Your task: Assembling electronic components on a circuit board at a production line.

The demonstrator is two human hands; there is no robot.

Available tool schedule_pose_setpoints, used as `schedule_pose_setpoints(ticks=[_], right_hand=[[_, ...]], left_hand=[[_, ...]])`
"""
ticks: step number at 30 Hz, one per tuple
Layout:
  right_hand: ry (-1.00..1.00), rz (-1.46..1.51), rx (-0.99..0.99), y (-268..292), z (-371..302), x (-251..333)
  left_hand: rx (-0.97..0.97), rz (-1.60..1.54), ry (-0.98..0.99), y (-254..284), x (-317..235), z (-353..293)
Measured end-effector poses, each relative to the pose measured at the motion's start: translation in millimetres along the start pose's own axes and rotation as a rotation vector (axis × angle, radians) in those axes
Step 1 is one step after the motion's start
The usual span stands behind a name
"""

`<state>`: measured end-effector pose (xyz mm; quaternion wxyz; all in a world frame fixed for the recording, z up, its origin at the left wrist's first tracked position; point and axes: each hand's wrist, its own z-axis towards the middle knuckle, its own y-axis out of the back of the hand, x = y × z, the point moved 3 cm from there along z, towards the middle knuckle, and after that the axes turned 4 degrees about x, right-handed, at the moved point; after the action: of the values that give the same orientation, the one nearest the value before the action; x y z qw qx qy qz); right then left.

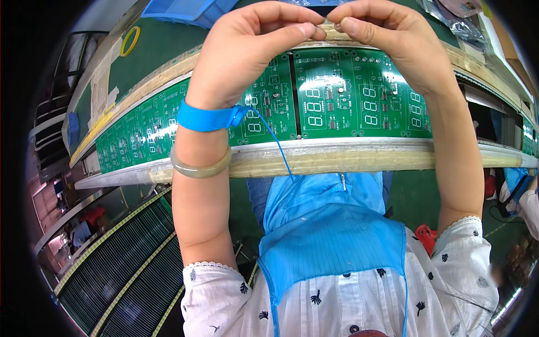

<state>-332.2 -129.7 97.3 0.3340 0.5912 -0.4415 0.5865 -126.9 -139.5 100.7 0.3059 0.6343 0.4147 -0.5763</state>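
Above the far edge of a row of green circuit boards (324,119), both hands are raised close together. My left hand (242,49) is closed, thumb pressed against the curled fingers; whatever sits in the pinch is too small to name. A similar pinch closes my right hand (405,49), with a tiny dark bit at its fingertips that I cannot make out. The fingertips of the two hands are a small gap apart. White digit outlines and a few small mounted parts show on the boards. A blue wrist strap (205,117) with a thin cord circles my left wrist, above a bangle (201,167).
The boards lie between rails, with a pale front rail (337,159) nearest me. A blue bin (188,10) stands at the far left, near a yellow ring (130,41). Clear plastic bags (457,25) lie far right. Racks of stacked boards (120,275) stand lower left.
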Motion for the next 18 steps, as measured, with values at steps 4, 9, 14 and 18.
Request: schedule_pose_setpoints(ticks=[4,9,14,18], right_hand=[[-0.021,-0.009,-0.035,0,-1,-7],[-0.02,-0.041,-0.049,-1,-1,-12],[0.016,-0.107,-0.039,-2,-3,-14],[-0.005,-0.085,-0.042,-7,0,-19]], left_hand=[[-0.016,-0.021,0.011,5,13,-2],[-0.025,0.104,-0.242,12,31,5],[-0.051,-0.022,-0.005,10,22,0],[-0.084,-0.023,0.003,14,26,-1]])
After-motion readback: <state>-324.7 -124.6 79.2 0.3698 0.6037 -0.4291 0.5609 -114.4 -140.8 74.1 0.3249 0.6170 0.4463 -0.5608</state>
